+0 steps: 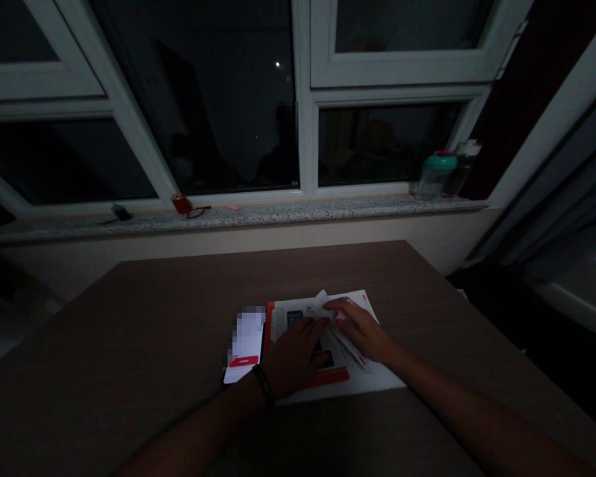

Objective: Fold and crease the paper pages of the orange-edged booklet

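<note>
Printed papers (335,381) with orange-red edges lie on the brown table (179,291). My left hand (295,354), with a dark band at the wrist, rests on the printed sheet with its fingers apart. On the right, my right hand (362,331) has its fingers bent round a narrow folded white paper (347,346) that lies slanted over the sheets. A small pink spot shows by its fingertips; I cannot make out what it is. Left of the papers lies a phone (247,341) with a lit screen.
Behind the table runs a stone windowsill (278,211) under dark windows. It holds a small red object (181,203), a small dark object (121,211), a teal-lidded bottle (436,175) and a clear bottle (461,169). A curtain (551,205) hangs at the right.
</note>
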`<state>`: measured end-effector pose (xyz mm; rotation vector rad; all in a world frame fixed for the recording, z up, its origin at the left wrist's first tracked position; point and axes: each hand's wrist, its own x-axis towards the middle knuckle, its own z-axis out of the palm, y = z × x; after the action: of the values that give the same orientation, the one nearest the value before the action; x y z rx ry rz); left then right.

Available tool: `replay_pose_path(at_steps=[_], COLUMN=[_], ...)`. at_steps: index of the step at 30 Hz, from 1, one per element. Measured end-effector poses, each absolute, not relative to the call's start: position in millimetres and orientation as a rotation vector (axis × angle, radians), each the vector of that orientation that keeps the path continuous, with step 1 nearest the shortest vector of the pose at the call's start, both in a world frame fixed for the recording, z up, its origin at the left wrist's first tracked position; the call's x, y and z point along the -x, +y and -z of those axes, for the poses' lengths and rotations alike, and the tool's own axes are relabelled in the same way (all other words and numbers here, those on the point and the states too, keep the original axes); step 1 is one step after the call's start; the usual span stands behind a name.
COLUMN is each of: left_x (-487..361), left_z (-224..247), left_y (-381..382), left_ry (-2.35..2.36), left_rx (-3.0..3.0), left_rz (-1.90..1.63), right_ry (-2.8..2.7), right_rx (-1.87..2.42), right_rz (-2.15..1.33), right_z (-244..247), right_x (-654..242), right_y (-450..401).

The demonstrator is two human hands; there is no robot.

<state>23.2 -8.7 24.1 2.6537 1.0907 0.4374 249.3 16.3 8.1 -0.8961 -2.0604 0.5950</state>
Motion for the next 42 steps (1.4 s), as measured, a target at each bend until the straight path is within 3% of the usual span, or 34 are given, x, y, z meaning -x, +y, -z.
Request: replay_pose_path(at_steps=[15, 23, 33, 42], left_x=[-22, -22, -22, -17], left_z=[-23, -21, -21, -10], left_y=[-6, -8, -7, -3], left_ry=[1.111, 1.154, 1.120, 1.230], left_rx=[-2.692, -2.567, -2.809, -2.750], left_rz=[-0.494, -0.581, -0.369, -0.447], right_ry=[-2.283, -2.268, -2.255, -2.326], right_rx=[0.751, 0.880, 0.927, 0.953], right_rz=[-0.597, -0.504, -0.465, -0.479], right_z=[-16, -8, -9, -11], right_x=[-255, -251, -249, -258], right_y=[15, 18, 18, 17])
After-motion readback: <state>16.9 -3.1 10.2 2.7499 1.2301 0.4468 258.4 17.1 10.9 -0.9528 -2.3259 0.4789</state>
